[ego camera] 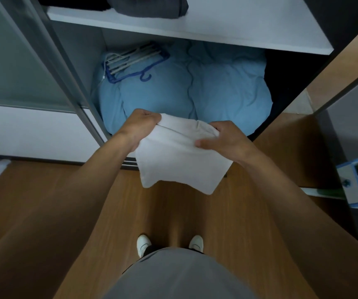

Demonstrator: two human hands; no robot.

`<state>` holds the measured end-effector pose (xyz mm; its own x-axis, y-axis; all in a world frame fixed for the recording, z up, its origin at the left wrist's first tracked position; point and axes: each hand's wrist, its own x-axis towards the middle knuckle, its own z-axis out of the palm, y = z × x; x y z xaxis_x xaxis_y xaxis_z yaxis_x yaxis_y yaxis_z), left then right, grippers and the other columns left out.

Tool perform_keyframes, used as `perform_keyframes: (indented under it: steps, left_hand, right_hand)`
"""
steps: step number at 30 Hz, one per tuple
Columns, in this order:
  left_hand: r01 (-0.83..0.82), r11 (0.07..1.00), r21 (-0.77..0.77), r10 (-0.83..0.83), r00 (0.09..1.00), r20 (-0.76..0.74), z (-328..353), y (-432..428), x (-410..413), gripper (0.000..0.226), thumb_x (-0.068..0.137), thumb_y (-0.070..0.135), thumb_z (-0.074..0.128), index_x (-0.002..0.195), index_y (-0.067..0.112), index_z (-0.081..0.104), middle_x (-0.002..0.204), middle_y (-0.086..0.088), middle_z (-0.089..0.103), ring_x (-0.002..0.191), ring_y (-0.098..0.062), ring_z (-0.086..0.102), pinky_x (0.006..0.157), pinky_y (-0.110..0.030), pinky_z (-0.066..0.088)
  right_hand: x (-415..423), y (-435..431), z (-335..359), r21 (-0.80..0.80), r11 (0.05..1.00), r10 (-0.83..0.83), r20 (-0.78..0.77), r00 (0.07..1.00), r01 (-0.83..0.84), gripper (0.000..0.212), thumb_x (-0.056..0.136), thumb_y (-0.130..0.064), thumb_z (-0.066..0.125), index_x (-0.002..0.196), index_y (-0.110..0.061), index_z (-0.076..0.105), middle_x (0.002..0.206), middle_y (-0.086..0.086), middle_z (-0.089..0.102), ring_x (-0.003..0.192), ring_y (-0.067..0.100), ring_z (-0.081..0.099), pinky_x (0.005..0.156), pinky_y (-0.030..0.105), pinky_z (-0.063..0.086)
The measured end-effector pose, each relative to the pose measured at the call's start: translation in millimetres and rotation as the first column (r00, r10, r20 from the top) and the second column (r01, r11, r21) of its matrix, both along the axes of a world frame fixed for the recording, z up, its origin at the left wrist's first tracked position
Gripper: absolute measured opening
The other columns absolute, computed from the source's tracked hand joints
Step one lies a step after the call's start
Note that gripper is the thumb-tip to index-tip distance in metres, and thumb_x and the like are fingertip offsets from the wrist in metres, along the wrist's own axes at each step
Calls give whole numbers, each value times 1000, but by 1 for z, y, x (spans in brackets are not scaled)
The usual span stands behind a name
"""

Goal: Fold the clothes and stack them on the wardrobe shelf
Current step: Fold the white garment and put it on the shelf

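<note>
the left hand [140, 126] and right hand [221, 137] each grip the top edge of a folded white cloth [180, 160], holding it in the air in front of the open wardrobe. above it, the white shelf [227, 29] carries a folded dark garment [150, 6], and a blue duvet [195, 87] fills the compartment below.

The white shelf [249, 31] lies open at right; folded dark clothes [150, 7] occupy its left. Below, a blue duvet [227, 91] with hangers [130, 61] fills the compartment. A sliding door [18, 61] blocks the left.
</note>
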<state>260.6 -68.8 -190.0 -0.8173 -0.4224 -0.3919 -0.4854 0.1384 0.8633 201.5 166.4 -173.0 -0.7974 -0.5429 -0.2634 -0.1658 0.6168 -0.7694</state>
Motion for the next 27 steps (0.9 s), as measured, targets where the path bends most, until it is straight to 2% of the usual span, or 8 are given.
perform_keyframes:
  steps: [4, 8, 11, 13, 16, 19, 23, 27]
  left_hand:
    - [43, 996, -83, -43, 999, 4, 2, -8, 2, 22, 85, 23, 54, 65, 15, 51, 56, 2, 44, 49, -14, 43, 44, -18, 31]
    - [210, 973, -97, -217, 974, -71, 5, -11, 8, 50, 83, 54, 71, 77, 4, 68, 62, 3, 59, 54, -9, 57, 54, -17, 41]
    - [383, 907, -178, -398, 916, -56, 9, -11, 7, 37, 64, 54, 86, 85, 26, 72, 77, 13, 73, 68, 2, 66, 55, -7, 43]
    - [451, 837, -310, -471, 882, 11, 8, -13, 3, 32, 67, 47, 87, 86, 28, 69, 85, 10, 70, 77, -4, 63, 59, -7, 42]
    - [412, 799, -438, -483, 873, -59, 6, -15, 1, 26, 78, 41, 81, 88, 21, 68, 93, 4, 61, 83, -7, 56, 66, -4, 38]
    - [399, 892, -210, -434, 886, -160, 8, -13, 5, 20, 80, 39, 80, 94, 26, 74, 98, 6, 72, 89, -5, 67, 75, -11, 46]
    - [356, 920, 166, -318, 923, -216, 10, -6, 7, 18, 79, 32, 79, 97, 35, 77, 102, 5, 77, 92, -13, 74, 72, -21, 57]
    - [284, 893, 349, -243, 957, -158, 8, -3, 10, 13, 85, 22, 74, 97, 25, 79, 102, -4, 77, 92, -20, 74, 67, -26, 58]
  right_hand:
    - [-5, 2, -5, 85, 996, 14, -152, 988, -1, 43, 88, -42, 73, 58, -19, 53, 65, -3, 54, 59, 9, 52, 59, 29, 40]
    - [-12, 4, -7, 34, 997, -51, -305, 951, 65, 32, 84, -42, 76, 67, -19, 62, 107, -4, 51, 105, 13, 48, 89, 27, 38]
    - [-16, 6, -7, 16, 998, -58, -296, 953, 65, 29, 84, -40, 78, 91, -12, 71, 133, -7, 49, 123, 9, 43, 101, 20, 32]
    - [-16, 10, -5, 7, 999, -38, -241, 970, 41, 32, 84, -41, 77, 100, -13, 74, 126, -6, 60, 113, 9, 54, 97, 24, 41]
    - [-10, 16, 2, -145, 989, -26, -84, 996, 13, 20, 84, -40, 78, 66, -35, 70, 72, -14, 68, 64, 4, 62, 58, 17, 45]
    - [-9, 21, 8, -338, 928, -131, 97, 987, 157, 28, 79, -42, 82, 67, -20, 69, 68, -8, 69, 60, 6, 63, 53, 18, 48]
    - [-11, 35, -7, -570, 714, -111, 480, 870, 405, 24, 81, -29, 81, 102, -21, 74, 109, 7, 75, 102, 24, 72, 83, 36, 58]
    - [17, 32, -35, -423, 849, 10, 610, 793, 315, 49, 76, -20, 82, 121, -25, 63, 116, 1, 75, 106, 20, 72, 81, 34, 61]
